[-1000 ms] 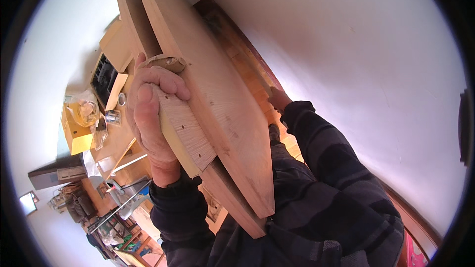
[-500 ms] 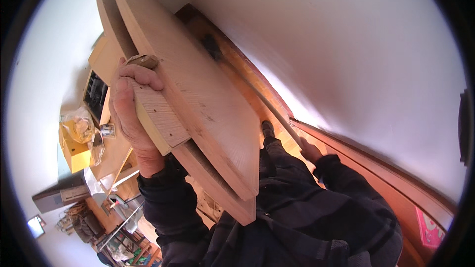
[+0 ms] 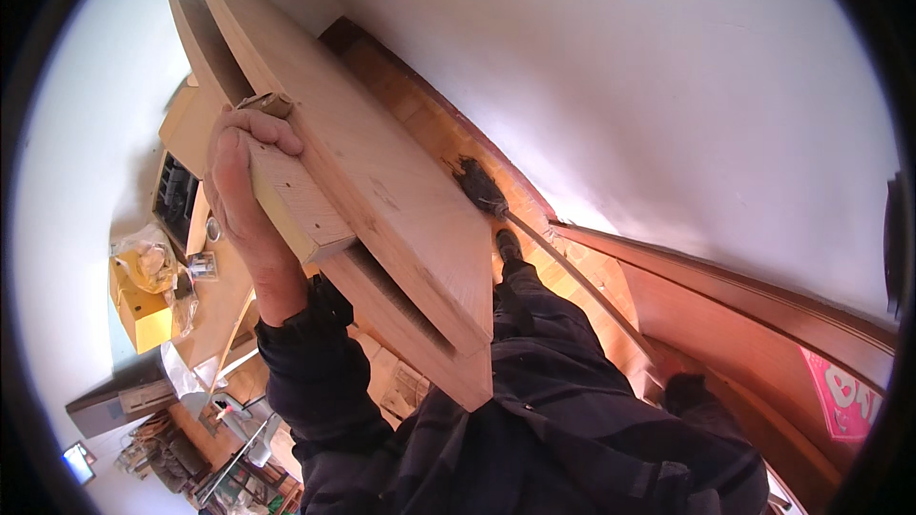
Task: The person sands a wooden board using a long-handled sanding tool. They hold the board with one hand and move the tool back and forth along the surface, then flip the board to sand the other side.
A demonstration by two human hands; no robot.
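My left hand [image 3: 250, 172] is wrapped round a short wooden block [image 3: 301, 215] with a yellowish edge. This block joins two long pale boards of a wooden furniture piece [image 3: 372, 172], which stands tilted across the middle of the view with a dark gap between its boards. Low on the right, my right hand [image 3: 668, 369] is closed round the stick of a broom [image 3: 572, 272], its fingers dim in shadow. The broom's dark bristle head [image 3: 480, 186] rests on the floor between the boards and the wall, just beyond my shoe [image 3: 509, 244].
A white wall [image 3: 649, 76] with a brown skirting runs along the right. Below it stands a reddish-brown wooden panel [image 3: 725, 296] beside a pink sign [image 3: 840, 391]. To the left, a table [image 3: 219, 296] carries a yellow box [image 3: 143, 300] and plastic bags. Clutter fills the lower left.
The broom has been drawn toward me along the wall, and my right hand has come back lower and nearer my body. The boards in my left hand have shifted slightly left.
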